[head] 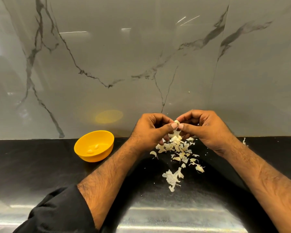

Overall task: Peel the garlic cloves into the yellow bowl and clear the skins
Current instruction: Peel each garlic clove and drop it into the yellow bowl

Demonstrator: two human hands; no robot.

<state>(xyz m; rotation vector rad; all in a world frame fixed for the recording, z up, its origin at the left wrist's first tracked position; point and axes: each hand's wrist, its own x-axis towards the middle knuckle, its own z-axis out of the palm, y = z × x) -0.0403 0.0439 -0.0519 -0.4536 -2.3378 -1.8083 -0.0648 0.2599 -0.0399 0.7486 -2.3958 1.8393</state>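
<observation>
Both forearms reach forward over the black desk (40, 165) and converge, so that the two hands meet just above the far edge of the desk, in front of the grey marble-veined wall panel (141, 56). The left hand (151, 130) is turned with its back partly toward the camera, fingers curled inward and the thumb stretched toward the right; the right hand (207, 130) mirrors it, knuckles up, fingers bent and the thumb pointing left. The two thumb tips touch or nearly touch, and together with the curled fingertips they pinch a small pale garlic clove (176, 122), which sits between the hands at their highest point. A shred of skin hangs from the clove just beneath the thumbs. Directly under and toward the camera from the hands lies a scattered heap of garlic skins (176, 148) on the desk, thickest right below the fingers and thinning into separate flakes nearer the person, with one larger translucent piece (172, 178) between the two forearms. A single stray flake (244, 141) lies beyond the right wrist. To the left of the left hand, well apart from it, stands the yellow bowl (94, 145), tilted slightly, with a few peeled cloves (92, 148) on its bottom. The left forearm emerges from a black sleeve (60, 211) pushed up near the elbow; the right forearm is bare.
</observation>
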